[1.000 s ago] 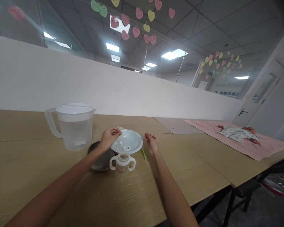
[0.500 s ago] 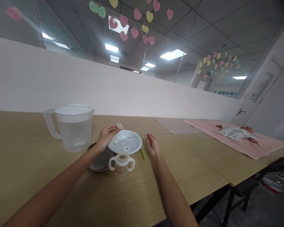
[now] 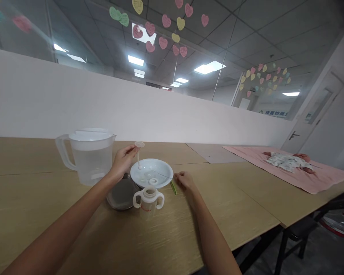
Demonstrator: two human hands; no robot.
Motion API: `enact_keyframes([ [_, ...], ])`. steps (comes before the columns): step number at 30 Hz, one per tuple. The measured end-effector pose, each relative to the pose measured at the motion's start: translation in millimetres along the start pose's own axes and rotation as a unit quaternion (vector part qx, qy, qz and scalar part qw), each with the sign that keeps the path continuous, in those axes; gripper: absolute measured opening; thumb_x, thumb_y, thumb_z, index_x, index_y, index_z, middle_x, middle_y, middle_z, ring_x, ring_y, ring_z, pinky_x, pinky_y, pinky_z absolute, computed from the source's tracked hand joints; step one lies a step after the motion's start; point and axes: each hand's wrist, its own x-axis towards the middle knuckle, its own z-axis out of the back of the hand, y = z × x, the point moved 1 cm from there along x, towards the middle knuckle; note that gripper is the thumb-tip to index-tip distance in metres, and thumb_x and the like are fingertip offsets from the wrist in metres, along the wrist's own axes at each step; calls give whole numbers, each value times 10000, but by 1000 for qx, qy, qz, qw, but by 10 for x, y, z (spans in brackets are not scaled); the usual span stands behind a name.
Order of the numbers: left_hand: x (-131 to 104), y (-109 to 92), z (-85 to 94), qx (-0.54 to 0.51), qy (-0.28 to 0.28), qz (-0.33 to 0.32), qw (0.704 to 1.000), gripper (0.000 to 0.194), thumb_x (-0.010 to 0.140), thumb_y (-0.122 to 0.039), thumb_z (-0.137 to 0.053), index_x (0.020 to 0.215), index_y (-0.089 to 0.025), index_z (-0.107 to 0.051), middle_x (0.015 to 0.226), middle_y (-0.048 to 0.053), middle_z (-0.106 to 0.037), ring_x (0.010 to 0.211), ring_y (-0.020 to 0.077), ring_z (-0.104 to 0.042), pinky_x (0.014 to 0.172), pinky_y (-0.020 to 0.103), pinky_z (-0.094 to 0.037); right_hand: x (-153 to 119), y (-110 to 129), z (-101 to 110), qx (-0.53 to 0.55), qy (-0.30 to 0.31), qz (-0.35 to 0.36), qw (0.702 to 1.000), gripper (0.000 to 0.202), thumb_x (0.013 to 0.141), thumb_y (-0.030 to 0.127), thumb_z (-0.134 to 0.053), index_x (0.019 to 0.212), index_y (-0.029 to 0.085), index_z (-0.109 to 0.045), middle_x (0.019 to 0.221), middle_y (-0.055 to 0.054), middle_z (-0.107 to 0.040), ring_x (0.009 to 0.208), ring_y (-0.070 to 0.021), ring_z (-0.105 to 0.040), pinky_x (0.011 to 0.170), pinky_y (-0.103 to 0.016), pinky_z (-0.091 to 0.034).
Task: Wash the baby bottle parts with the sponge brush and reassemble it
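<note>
My left hand (image 3: 124, 160) pinches a small round translucent piece (image 3: 139, 144) with a thin stem hanging below it, at the left rim of a white bowl (image 3: 167, 172). Clear parts and a small white ring (image 3: 153, 181) lie in the bowl. At the bowl's right rim is my right hand (image 3: 185, 180), its fingers curled close to a thin dark line that crosses the bowl; what they hold is too small to name. A two-handled clear bottle (image 3: 148, 200) stands open in front of the bowl. Beside it a green strip (image 3: 173, 187) lies on the table.
A large lidded pitcher (image 3: 93, 156) stands at the left. A dark round metal dish (image 3: 122, 194) sits left of the bottle. Far right, a doll (image 3: 288, 161) in a patterned outfit lies on a pink cloth (image 3: 246, 156). A white wall runs behind the table.
My left hand has moved slightly left and up, with the round piece now level and its stem showing. My right hand has come down to the bowl's rim, and its fingers have curled in.
</note>
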Motion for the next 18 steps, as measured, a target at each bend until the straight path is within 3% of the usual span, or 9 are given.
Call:
enact_keyframes([
  [3,-16,-32,3,14,-16,-14,1000,310,703,-422,-566,838,-154,-646,928,39,-659,897,197,-557,820,296,-401,-38,-11,-91,-35,26,40,998,141,510,224,-679,455,154,-569,401,27,-519,417,-81,-445,432,-192,-267],
  [6,-29,-12,-19,-14,16,8,1000,323,691,-432,-584,839,-152,-646,917,50,-666,901,199,-578,813,288,-421,-59,0,-140,-54,11,68,996,152,476,167,-684,417,164,-543,374,42,-490,408,-75,-425,435,-191,-241],
  [10,-26,91,-67,-79,79,75,991,356,701,-437,-599,899,-142,-617,880,94,-677,774,193,-641,734,305,-479,-40,3,-32,-55,-96,80,991,189,597,158,-611,446,183,-501,366,42,-443,386,-77,-379,432,-198,-223],
  [14,-3,173,-143,-101,90,87,987,308,699,-386,-624,894,-148,-614,886,107,-680,771,186,-650,743,306,-494,-74,152,132,-37,-221,88,971,167,792,261,-439,720,191,-573,514,3,-534,427,-102,-421,447,-206,-253],
  [16,2,190,-194,-99,96,82,987,302,690,-378,-630,885,-149,-631,929,105,-675,857,195,-632,767,296,-488,-162,321,135,-32,-261,124,957,257,837,327,-371,884,186,-580,639,-30,-593,507,-127,-485,478,-215,-288],
  [18,3,204,-236,-95,96,78,988,307,674,-381,-639,873,-147,-645,940,95,-672,916,207,-609,774,294,-486,-291,517,64,-38,-285,207,935,320,858,366,-341,970,185,-579,731,-52,-628,588,-149,-530,527,-228,-332],
])
